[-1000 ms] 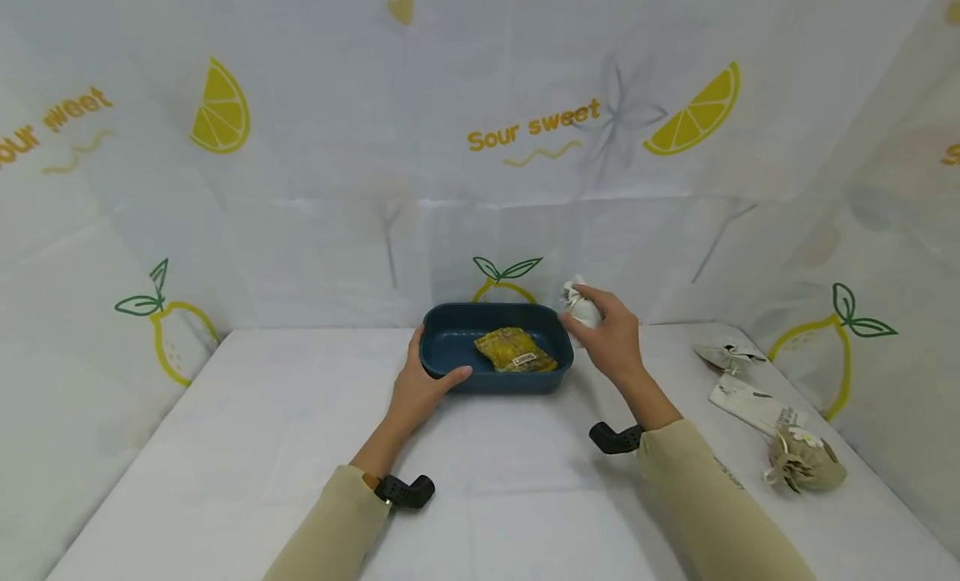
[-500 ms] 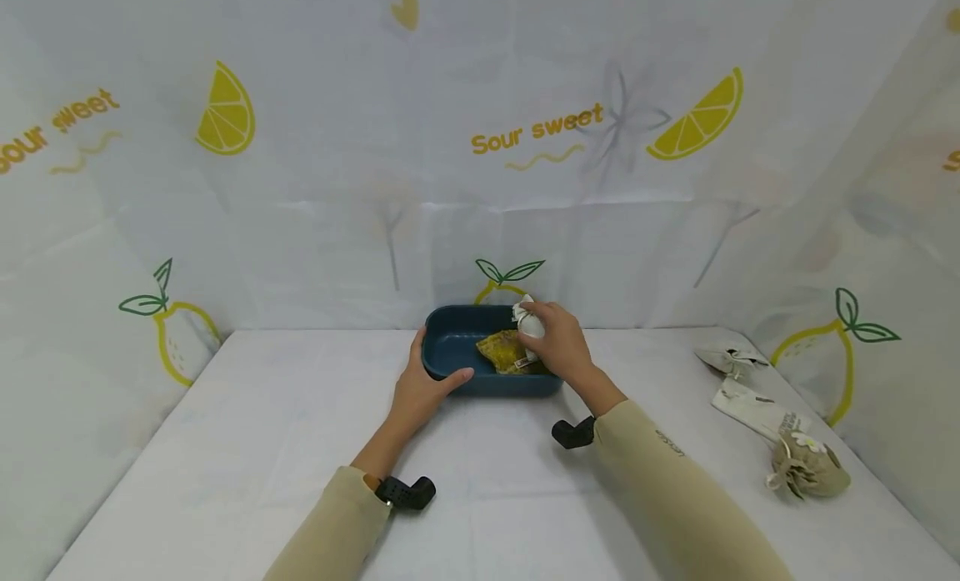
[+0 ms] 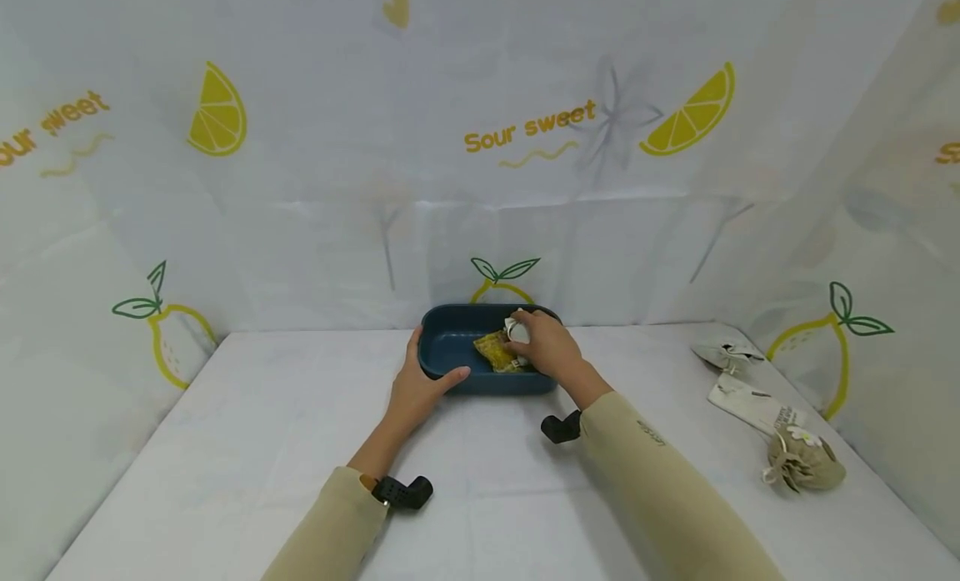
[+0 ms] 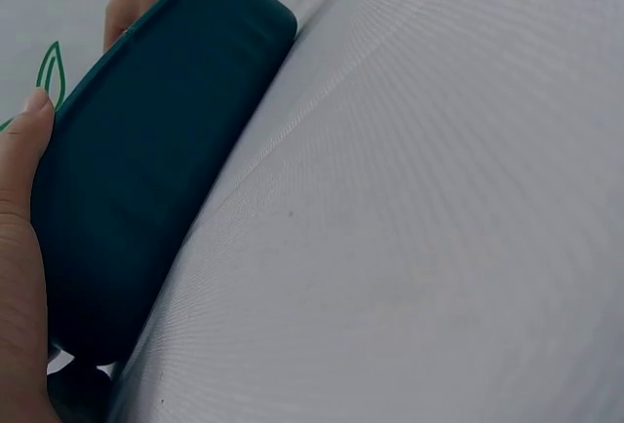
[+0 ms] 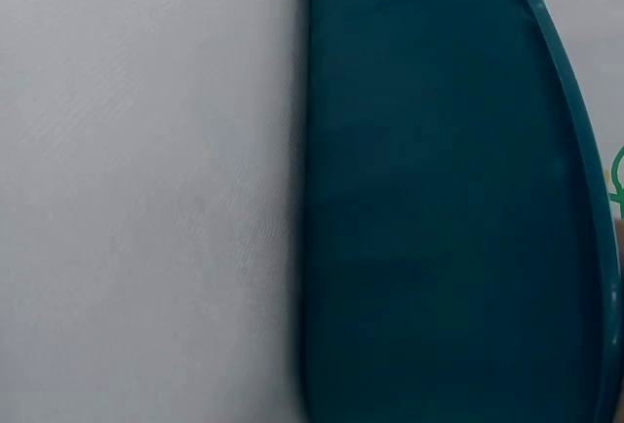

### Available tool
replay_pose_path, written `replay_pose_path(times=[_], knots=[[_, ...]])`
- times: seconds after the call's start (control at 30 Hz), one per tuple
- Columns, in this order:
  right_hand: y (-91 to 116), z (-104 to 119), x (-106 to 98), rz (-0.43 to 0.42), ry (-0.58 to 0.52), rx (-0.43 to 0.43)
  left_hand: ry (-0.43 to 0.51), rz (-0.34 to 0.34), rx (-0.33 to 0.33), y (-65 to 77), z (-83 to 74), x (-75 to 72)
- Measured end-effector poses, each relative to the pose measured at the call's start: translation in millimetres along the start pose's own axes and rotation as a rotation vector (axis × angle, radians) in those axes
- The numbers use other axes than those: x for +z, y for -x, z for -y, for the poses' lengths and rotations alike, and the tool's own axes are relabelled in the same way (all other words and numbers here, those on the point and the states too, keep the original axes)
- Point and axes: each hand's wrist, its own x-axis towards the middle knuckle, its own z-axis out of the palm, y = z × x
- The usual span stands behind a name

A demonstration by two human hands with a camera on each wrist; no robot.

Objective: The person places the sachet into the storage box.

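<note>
A dark teal plastic bin (image 3: 487, 384) stands near the back wall in the head view. My left hand (image 3: 417, 389) grips its left end, thumb over the front rim and fingers along the side. In the left wrist view that thumb lies at the rim beside the bin's outer wall (image 4: 166, 150). My right hand (image 3: 551, 348) reaches in over the right end and holds a small white pouch (image 3: 517, 331) with a gathered top, partly hidden by the fingers. Under it inside the bin lies a yellow packet (image 3: 490, 349). The right wrist view shows mostly the bin's front wall (image 5: 448, 189).
Along the right edge of the white-covered table (image 3: 300, 414) lie a pale grey pouch (image 3: 727, 356), a flat white cloth bag (image 3: 752, 402) with print, and a tan drawstring pouch (image 3: 806, 460) with a daisy. A lemon-print sheet (image 3: 337, 231) hangs behind.
My right hand has carried the white pouch left from beside the bin's right end and lowered it into the bin over the yellow packet. My left hand stays on the bin.
</note>
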Motion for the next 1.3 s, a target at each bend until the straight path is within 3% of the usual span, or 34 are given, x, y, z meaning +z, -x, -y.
replay_pose_path(times=[0.23,0.47,0.77,1.0,1.1,1.3], knots=[[11,-6,-10,-0.112,-0.092,-0.026,-0.018,-0.005,0.008,-0.4,0.7,1.0],[28,-44,-44,-0.266,-0.134,-0.057,-0.004,-0.003,0.000,-0.4,-3.5,-2.2],[59,-111,-79,-0.349,-0.062,0.153,-0.008,0.022,-0.022,0.9,-1.3,-0.8],[72,-160,-91,-0.394,0.011,0.274,-0.006,0.022,-0.028,1.2,0.0,-3.1],[77,-181,-95,-0.378,0.040,0.354,-0.011,0.020,-0.029,1.1,-0.2,-3.2],[85,-213,-102,-0.253,0.108,0.508,-0.005,0.026,-0.028,1.6,-2.2,-1.7]])
